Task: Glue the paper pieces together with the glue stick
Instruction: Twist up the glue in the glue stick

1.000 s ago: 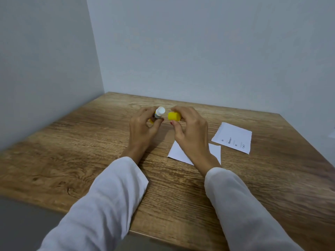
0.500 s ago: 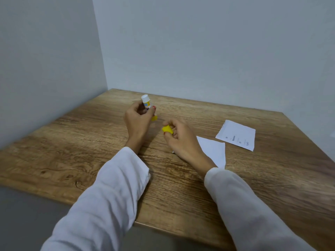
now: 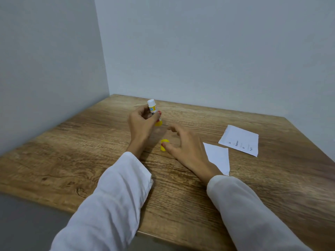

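My left hand (image 3: 141, 122) holds the uncapped glue stick (image 3: 152, 109) upright, its white tip pointing up and its yellow base below my fingers. The yellow cap (image 3: 164, 144) lies on the wooden table (image 3: 90, 153), touching the thumb of my right hand (image 3: 186, 147), whose fingers are spread and hold nothing. A blank white paper piece (image 3: 218, 156) lies just right of my right hand, partly under the wrist. A second paper piece (image 3: 239, 140) with printed text lies farther right.
Grey walls close the table on the left and at the back, meeting in a corner behind my left hand. The table's front edge runs under my white-sleeved forearms.
My right hand moved down from the glue stick, set the yellow cap on the table and opened. My left hand turned the glue stick upright.
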